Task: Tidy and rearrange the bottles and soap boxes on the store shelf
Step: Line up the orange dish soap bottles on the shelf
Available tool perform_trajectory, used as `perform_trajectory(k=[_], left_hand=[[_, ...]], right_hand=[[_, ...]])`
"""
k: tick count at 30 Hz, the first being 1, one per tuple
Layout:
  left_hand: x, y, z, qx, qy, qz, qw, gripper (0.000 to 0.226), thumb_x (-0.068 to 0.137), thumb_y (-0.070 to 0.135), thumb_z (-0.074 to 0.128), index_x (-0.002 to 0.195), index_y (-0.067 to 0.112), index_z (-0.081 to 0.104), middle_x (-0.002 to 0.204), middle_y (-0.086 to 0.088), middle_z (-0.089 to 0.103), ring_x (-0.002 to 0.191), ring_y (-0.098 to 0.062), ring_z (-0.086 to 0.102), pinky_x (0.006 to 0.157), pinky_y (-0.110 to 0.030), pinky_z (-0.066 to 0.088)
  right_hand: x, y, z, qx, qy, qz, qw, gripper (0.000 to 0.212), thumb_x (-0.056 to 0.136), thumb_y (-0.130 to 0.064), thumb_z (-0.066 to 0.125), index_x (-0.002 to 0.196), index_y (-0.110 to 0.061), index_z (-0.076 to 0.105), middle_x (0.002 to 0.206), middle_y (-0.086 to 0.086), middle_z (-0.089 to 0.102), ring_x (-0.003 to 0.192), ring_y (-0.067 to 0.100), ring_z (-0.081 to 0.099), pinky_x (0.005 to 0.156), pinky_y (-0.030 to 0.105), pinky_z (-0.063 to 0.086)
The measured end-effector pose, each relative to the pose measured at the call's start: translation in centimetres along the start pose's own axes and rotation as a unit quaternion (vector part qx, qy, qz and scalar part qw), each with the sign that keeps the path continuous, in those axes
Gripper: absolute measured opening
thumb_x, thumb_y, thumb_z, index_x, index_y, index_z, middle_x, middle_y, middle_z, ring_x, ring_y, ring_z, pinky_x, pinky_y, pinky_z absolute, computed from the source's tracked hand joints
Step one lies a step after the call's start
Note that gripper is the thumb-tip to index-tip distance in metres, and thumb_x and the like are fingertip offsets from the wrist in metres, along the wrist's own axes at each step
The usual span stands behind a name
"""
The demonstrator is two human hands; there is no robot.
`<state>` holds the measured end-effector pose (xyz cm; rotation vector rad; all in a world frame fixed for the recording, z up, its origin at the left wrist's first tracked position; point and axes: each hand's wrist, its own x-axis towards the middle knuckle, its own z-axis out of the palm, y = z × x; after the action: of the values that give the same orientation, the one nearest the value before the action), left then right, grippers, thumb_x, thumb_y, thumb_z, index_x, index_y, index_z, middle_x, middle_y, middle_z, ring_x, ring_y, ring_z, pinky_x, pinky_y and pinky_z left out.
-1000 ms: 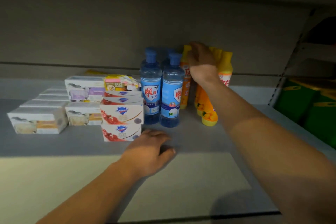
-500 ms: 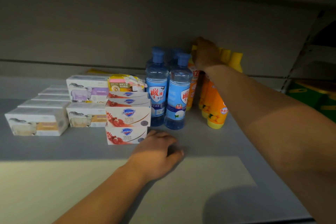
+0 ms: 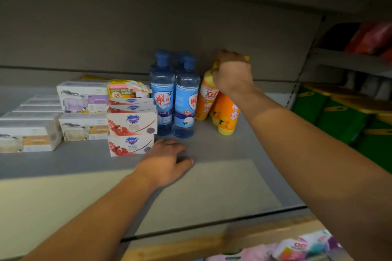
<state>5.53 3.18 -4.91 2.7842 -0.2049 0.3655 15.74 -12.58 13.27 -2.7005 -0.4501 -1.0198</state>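
Several orange bottles with yellow caps (image 3: 225, 112) stand at the back of the grey shelf (image 3: 222, 154). My right hand (image 3: 232, 73) grips the tops of these orange bottles from above, hiding their caps. To their left stand blue bottles (image 3: 185, 99) with blue caps. Left of those is a stack of white and red soap boxes (image 3: 131, 125), with a yellow packet (image 3: 126, 89) on top. White soap boxes with a sheep picture (image 3: 83, 99) fill the left side. My left hand (image 3: 164, 162) rests on the shelf, fingers loosely curled, in front of the red boxes.
Green packages (image 3: 339, 116) lie on the neighbouring shelf at the right, beyond an upright post (image 3: 297, 82). A wooden edge and colourful packets (image 3: 301, 248) show on the shelf below. The shelf's back wall rises just behind the bottles.
My right hand has shifted on the orange bottle tops and now closes over the front ones. The view has moved closer and slightly down. My left hand stays in place.
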Motion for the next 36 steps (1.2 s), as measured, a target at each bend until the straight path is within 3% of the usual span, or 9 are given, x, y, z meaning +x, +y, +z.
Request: perform_trajectory(k=[10, 16, 20, 23, 25, 28, 32, 34, 36], left_hand=[[-0.2, 0.7, -0.5, -0.002, 0.004, -0.021, 1.0, 0.06, 0.087, 0.057, 0.053, 0.138, 0.026, 0.044, 0.14, -0.002, 0.051, 0.126, -0.022, 0.044, 0.097, -0.03, 0.038], [-0.4, 2.5, -1.2, -0.161, 0.068, 0.001, 0.985, 0.089, 0.081, 0.057, 0.064, 0.151, 0.025, 0.019, 0.151, 0.0, 0.037, 0.136, -0.019, 0.037, 0.106, -0.034, 0.037], [-1.1, 4.2, -1.5, -0.236, 0.037, 0.076, 0.968, 0.062, 0.084, 0.059, 0.057, 0.137, 0.035, 0.034, 0.122, 0.021, 0.053, 0.112, -0.001, 0.056, 0.09, -0.024, 0.048], [-1.7, 4.5, -1.8, -0.317, 0.01, 0.068, 0.946, 0.042, 0.085, 0.057, 0.055, 0.122, 0.048, 0.038, 0.114, 0.034, 0.055, 0.106, 0.01, 0.055, 0.09, -0.025, 0.051], [-2.1, 4.6, -2.1, -0.378, 0.004, 0.054, 0.924, 0.039, 0.084, 0.056, 0.052, 0.121, 0.05, 0.041, 0.114, 0.037, 0.057, 0.108, 0.01, 0.055, 0.087, -0.017, 0.049], [-2.5, 4.9, -2.7, -0.462, 0.007, 0.025, 0.886, 0.034, 0.083, 0.05, 0.052, 0.117, 0.048, 0.051, 0.111, 0.035, 0.062, 0.104, 0.007, 0.06, 0.078, -0.009, 0.049], [-2.6, 5.5, -3.2, -0.528, -0.001, -0.032, 0.849, 0.025, 0.077, 0.046, 0.054, 0.088, 0.065, 0.064, 0.096, 0.026, 0.071, 0.091, -0.003, 0.069, 0.073, -0.023, 0.056], [-2.5, 5.3, -3.1, -0.55, -0.006, -0.076, 0.832, 0.02, 0.072, 0.047, 0.057, 0.083, 0.061, 0.066, 0.093, 0.013, 0.074, 0.088, -0.018, 0.072, 0.08, -0.045, 0.058], [-2.4, 5.1, -3.0, -0.553, -0.008, -0.098, 0.828, 0.016, 0.07, 0.048, 0.059, 0.082, 0.056, 0.068, 0.09, 0.004, 0.075, 0.085, -0.027, 0.072, 0.08, -0.053, 0.057]], right_hand=[[-7.8, 2.2, -2.9, 0.184, 0.09, 0.008, 0.979, 0.028, 0.088, -0.027, 0.065, 0.115, -0.021, 0.065, 0.111, 0.004, 0.061, 0.1, 0.025, 0.06, 0.083, 0.03, 0.045], [-9.6, 2.9, -4.5, 0.35, 0.16, 0.009, 0.923, 0.024, 0.087, -0.022, 0.066, 0.108, -0.011, 0.068, 0.093, -0.005, 0.051, 0.086, 0.016, 0.057, 0.077, 0.027, 0.05], [-9.4, 2.5, -4.8, 0.448, 0.123, 0.05, 0.884, 0.012, 0.089, -0.023, 0.064, 0.1, -0.023, 0.066, 0.1, 0.001, 0.062, 0.091, 0.017, 0.062, 0.08, 0.031, 0.054], [-9.0, 2.4, -4.3, 0.501, 0.11, 0.088, 0.854, 0.006, 0.089, -0.027, 0.064, 0.093, -0.031, 0.065, 0.098, -0.002, 0.067, 0.085, 0.008, 0.062, 0.071, 0.021, 0.052], [-8.6, 2.4, -3.9, 0.558, 0.115, 0.136, 0.81, 0.003, 0.091, -0.027, 0.065, 0.091, -0.03, 0.066, 0.094, -0.004, 0.067, 0.081, 0.005, 0.062, 0.066, 0.018, 0.05], [-8.6, 2.1, -2.0, 0.66, 0.058, 0.237, 0.711, 0.021, 0.092, -0.036, 0.064, 0.107, -0.022, 0.064, 0.104, 0.006, 0.07, 0.09, 0.019, 0.071, 0.074, 0.034, 0.059], [-9.9, 0.8, 0.9, 0.845, -0.084, 0.25, 0.465, 0.053, 0.083, -0.05, 0.064, 0.117, -0.01, 0.059, 0.092, 0.007, 0.074, 0.083, 0.025, 0.073, 0.074, 0.039, 0.059], [-10.2, 0.6, 2.0, 0.873, -0.086, 0.239, 0.416, 0.052, 0.08, -0.049, 0.064, 0.113, -0.009, 0.059, 0.088, 0.006, 0.073, 0.078, 0.023, 0.073, 0.071, 0.036, 0.058], [-10.4, 0.4, 3.0, 0.873, -0.076, 0.261, 0.406, 0.051, 0.077, -0.047, 0.068, 0.109, -0.009, 0.06, 0.084, 0.005, 0.073, 0.072, 0.02, 0.071, 0.066, 0.033, 0.057]])
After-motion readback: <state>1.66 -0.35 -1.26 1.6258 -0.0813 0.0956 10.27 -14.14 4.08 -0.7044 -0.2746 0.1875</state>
